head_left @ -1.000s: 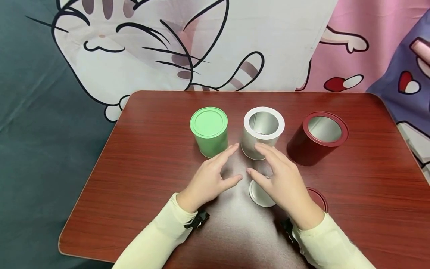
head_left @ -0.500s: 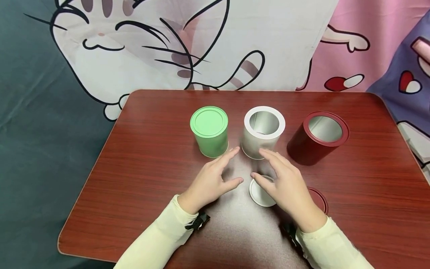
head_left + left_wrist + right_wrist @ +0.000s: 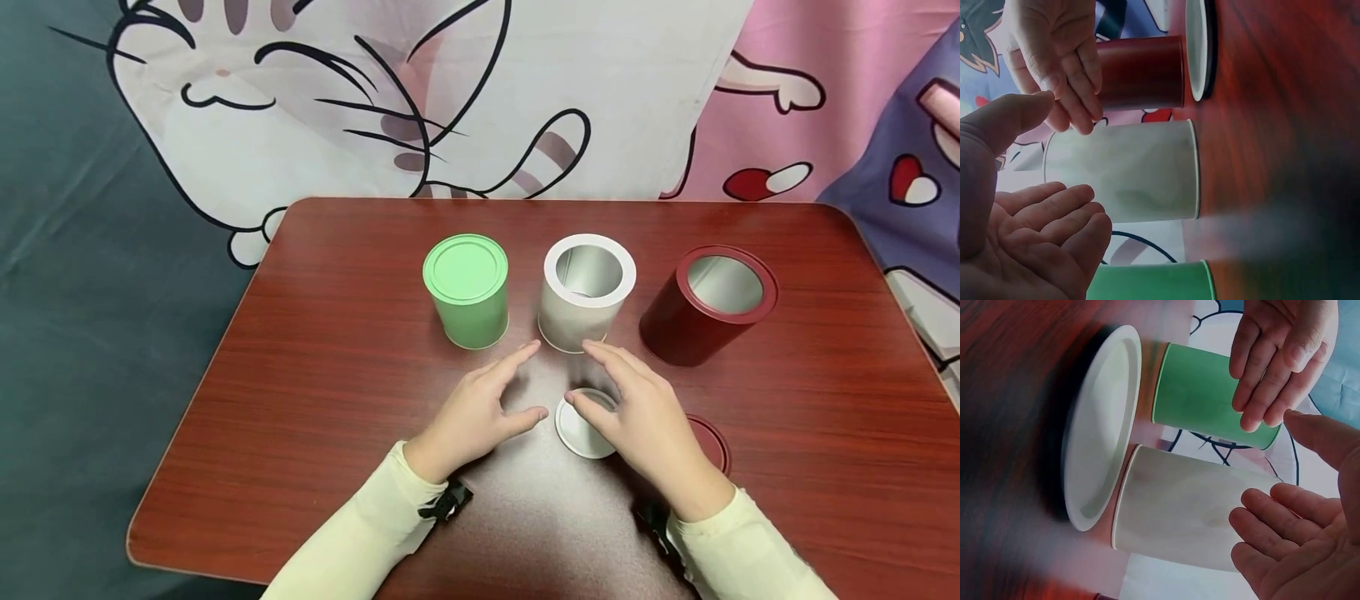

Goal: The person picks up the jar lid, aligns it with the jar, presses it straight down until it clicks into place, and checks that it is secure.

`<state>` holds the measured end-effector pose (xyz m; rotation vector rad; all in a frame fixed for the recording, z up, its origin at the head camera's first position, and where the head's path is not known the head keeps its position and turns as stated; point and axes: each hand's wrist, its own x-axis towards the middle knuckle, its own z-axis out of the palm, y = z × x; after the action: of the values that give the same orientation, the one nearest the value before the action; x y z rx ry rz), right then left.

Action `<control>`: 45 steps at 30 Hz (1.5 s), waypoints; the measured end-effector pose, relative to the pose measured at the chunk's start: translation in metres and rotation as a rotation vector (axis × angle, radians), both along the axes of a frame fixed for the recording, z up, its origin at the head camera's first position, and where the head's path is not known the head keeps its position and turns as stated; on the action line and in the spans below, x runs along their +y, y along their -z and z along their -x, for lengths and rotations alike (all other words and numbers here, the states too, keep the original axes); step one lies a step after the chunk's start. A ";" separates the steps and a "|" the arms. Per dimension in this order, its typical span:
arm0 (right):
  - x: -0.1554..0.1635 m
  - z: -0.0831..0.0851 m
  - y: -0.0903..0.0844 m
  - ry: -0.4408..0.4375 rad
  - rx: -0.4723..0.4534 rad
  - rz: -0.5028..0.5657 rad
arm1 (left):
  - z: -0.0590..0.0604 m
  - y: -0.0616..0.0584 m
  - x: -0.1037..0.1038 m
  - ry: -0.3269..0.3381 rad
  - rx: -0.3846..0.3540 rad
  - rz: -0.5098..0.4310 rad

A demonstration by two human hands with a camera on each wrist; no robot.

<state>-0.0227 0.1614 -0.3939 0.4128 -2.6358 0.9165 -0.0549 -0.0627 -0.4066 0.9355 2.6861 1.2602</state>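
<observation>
left hand (image 3: 474, 410): open and relaxed, holding nothing, hovering just in front of the gap between the green tin (image 3: 467, 290) and white tin (image 3: 586, 293)
right hand (image 3: 637, 412): also loose, fingers spread, right over the white lid (image 3: 579, 432); thumb looks like it touches the rim, hard to tell though
white tin: upright, open top, middle of the row on the bench (image 3: 315, 350)
green tin: left of it, lid on
red tin (image 3: 707, 305): on the right, open
red lid (image 3: 711, 442): flat, mostly hidden behind the right wrist
</observation>
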 end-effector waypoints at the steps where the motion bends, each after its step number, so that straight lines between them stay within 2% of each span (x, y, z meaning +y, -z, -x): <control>1: 0.001 0.000 0.001 0.001 -0.001 -0.002 | 0.000 0.001 0.001 0.004 -0.002 0.002; 16: 0.015 -0.005 0.008 -0.004 -0.062 -0.036 | 0.000 0.006 0.005 0.034 -0.056 -0.001; 23: 0.020 -0.009 0.013 -0.018 -0.057 -0.069 | -0.002 0.011 0.010 0.047 -0.124 0.068; 26: 0.021 -0.011 0.015 -0.026 -0.082 -0.092 | -0.004 0.013 0.011 0.052 -0.141 0.110; 35: 0.021 -0.017 0.017 -0.036 -0.173 -0.126 | -0.007 0.017 0.016 0.089 -0.143 0.131; 45: 0.028 -0.021 0.025 -0.065 -0.146 -0.164 | -0.009 0.021 0.020 0.125 -0.143 0.138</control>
<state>-0.0021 0.1896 -0.4187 0.4917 -2.8585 0.7787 -0.0461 -0.0424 -0.4276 0.9406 2.5245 1.0602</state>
